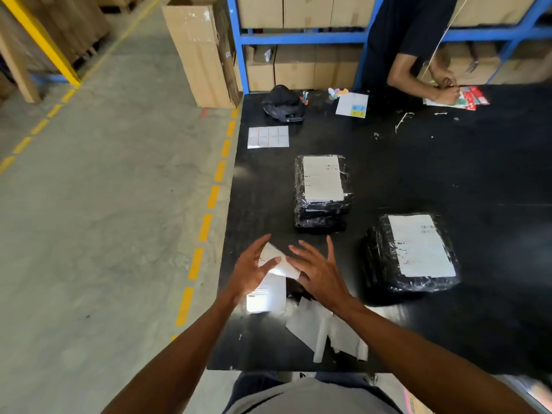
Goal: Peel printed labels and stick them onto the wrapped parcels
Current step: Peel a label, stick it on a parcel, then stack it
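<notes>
Near the front left of the black table (448, 174), my left hand (249, 271) and my right hand (318, 271) both hold a white printed label (270, 291) whose upper part is curled over between the fingers. Most fingers are spread wide. A stack of black wrapped parcels (322, 191) with a white label on top stands in the middle. To the right lies another wrapped parcel (410, 252), also bearing a label. Loose white backing sheets (325, 330) lie near the front edge, under my right forearm.
A sheet of small stickers (268, 136) lies at the table's far left, with a dark cap (282, 103) and a white card (352, 105) behind it. Another person (418, 46) works at the far right corner. Cardboard boxes fill blue shelving (298, 38) behind. Concrete floor lies left.
</notes>
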